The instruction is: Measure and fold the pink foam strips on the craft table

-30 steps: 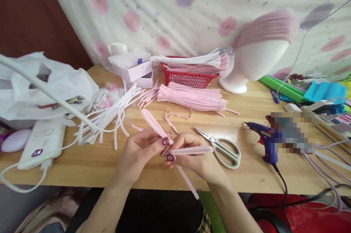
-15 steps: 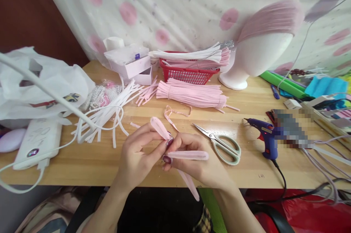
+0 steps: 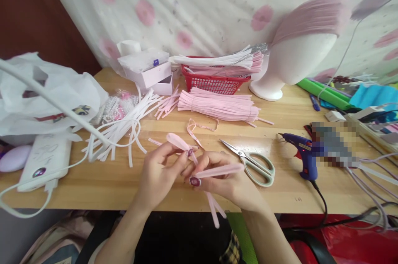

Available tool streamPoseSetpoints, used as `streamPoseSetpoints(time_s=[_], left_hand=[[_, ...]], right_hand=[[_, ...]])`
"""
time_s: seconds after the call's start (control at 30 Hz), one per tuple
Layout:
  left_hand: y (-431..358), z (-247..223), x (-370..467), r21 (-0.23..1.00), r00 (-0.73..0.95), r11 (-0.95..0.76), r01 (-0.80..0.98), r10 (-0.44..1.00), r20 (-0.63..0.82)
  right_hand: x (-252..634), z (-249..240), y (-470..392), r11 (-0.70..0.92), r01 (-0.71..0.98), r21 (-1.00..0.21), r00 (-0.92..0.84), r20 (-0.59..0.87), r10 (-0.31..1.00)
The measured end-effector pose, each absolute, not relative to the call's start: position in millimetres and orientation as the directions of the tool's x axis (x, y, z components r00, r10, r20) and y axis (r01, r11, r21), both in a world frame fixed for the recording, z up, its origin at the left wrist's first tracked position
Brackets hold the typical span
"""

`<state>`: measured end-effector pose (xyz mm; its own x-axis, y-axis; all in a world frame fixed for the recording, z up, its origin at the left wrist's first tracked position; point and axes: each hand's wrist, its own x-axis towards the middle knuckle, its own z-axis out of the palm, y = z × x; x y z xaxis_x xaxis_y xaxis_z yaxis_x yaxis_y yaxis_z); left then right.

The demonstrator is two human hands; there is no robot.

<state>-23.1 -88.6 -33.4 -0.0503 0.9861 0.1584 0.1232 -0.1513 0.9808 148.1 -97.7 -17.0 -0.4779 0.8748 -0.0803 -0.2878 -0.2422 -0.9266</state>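
Between my two hands, over the front of the table, is a pink fuzzy strip piece (image 3: 221,170) bent into loops, with two tails hanging past the table's front edge. My left hand (image 3: 162,173) pinches it near the upper-left loop. Thumb and fingers of my right hand (image 3: 219,177) are closed on its middle, where the other loop points right. The exact crossing of the strips is hidden by my fingers. Scissors (image 3: 253,162) lie slightly spread just right of my right hand. Behind my hands a thin pink ribbon (image 3: 194,128) lies curled on the wood.
A pink strip bundle (image 3: 217,105) lies before a red basket (image 3: 214,83). White strips (image 3: 124,127) and a plastic bag (image 3: 46,94) are left. At the right are a blue glue gun (image 3: 303,152), cables and a white foam head (image 3: 301,56).
The right-pointing loop has tilted upward and the upper-left loop lies flatter. The hanging tails have spread into two. My fingers have shifted slightly apart, and the view has moved a little.
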Motion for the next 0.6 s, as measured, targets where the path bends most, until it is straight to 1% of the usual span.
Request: streamPoseSetpoints(time_s=[0.03, 0.1, 0.17, 0.2, 0.3, 0.33, 0.4, 0.5, 0.6], left_hand=[[-87.7, -34.0, -22.7, 0.995, -0.081, -0.094, 0.014, 0.992, 0.095], [-85.9, -34.4, -22.5, 0.981, -0.131, -0.050, -0.188, 0.991, 0.025], [-84.4, -33.9, -23.6, 0.957, -0.141, -0.040, -0.287, 0.990, -0.002], [-83.9, -33.6, -24.7, 0.957, -0.118, -0.020, -0.288, 0.993, -0.014], [-82.2, -32.2, -30.0, 0.978, -0.030, 0.021, -0.206, 0.999, -0.028], [-81.2, -31.5, -31.8, 0.980, -0.018, 0.020, -0.198, 1.000, -0.024], [-79.1, -29.4, -33.8, 0.970, -0.030, 0.018, -0.242, 0.999, -0.026], [-78.1, -24.9, -29.1, 0.944, -0.041, 0.072, -0.322, 0.995, -0.090], [-82.6, -21.2, -16.2, 0.939, -0.001, 0.132, -0.318, 0.990, -0.139]], right_hand=[[150.0, -17.6, -97.4, -0.195, -0.278, -0.941, -0.450, -0.052, 0.892], [153.7, -17.9, -96.6, -0.121, -0.255, -0.959, -0.375, -0.017, 0.927], [156.9, -16.5, -94.7, -0.087, -0.224, -0.971, -0.278, -0.022, 0.960], [158.5, -15.1, -93.3, -0.090, -0.197, -0.976, -0.225, -0.044, 0.973], [163.4, -8.9, -87.7, -0.107, -0.133, -0.985, -0.108, -0.093, 0.990], [165.2, -6.6, -85.9, -0.099, -0.136, -0.986, -0.087, -0.088, 0.992], [168.0, -2.8, -83.1, -0.068, -0.149, -0.987, -0.060, -0.060, 0.996], [167.1, -1.9, -81.0, -0.056, -0.106, -0.993, -0.059, -0.050, 0.997], [159.6, -8.3, -80.8, -0.053, -0.078, -0.996, -0.122, -0.043, 0.992]])
